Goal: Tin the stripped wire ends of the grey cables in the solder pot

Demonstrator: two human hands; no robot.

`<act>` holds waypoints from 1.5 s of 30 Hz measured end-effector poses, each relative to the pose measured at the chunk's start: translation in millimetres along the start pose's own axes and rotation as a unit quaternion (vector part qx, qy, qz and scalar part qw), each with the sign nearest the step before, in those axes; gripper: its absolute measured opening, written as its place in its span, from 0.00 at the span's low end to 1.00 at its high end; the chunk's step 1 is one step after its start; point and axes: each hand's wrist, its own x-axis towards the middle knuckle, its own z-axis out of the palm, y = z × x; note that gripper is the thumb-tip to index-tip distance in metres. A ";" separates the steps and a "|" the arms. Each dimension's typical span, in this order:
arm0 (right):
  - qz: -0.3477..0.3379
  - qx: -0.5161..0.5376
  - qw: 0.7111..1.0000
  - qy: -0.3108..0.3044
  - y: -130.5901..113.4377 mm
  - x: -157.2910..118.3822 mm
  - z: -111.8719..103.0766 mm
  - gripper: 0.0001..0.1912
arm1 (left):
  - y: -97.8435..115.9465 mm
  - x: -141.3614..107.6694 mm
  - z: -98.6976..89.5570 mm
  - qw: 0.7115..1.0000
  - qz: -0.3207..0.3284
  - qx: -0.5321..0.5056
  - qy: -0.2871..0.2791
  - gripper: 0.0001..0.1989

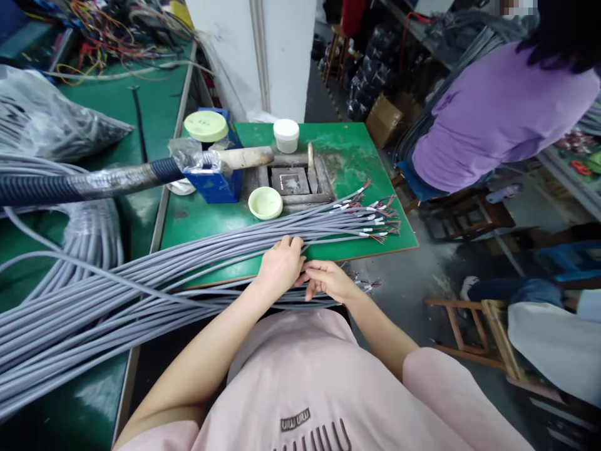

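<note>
The grey cable bundle lies on the green table just beyond both hands, running left to right toward its wire ends — the left hand nearer, fingers over its near edge, the right loosely curled — though I cannot tell whether either grips anything.

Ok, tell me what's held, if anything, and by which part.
The left hand is curled at the grey cables, short of their wire ends; whether it or the right hand holds one cannot be told.
</note>
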 end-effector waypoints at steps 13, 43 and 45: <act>-0.208 0.180 0.953 0.123 -33.4 9.3 -3.0 0.08 | -27.6 19.5 -24.4 0.921 0.013 -0.388 -0.020 0.10; -0.232 -0.427 0.864 0.128 -17.0 -45.6 24.6 0.06 | -0.1 -34.0 12.3 0.586 -0.085 -0.799 0.102 0.13; -0.255 -0.370 0.877 0.170 -13.9 -36.9 25.6 0.05 | 8.7 -33.4 8.9 0.601 -0.068 -0.790 0.098 0.14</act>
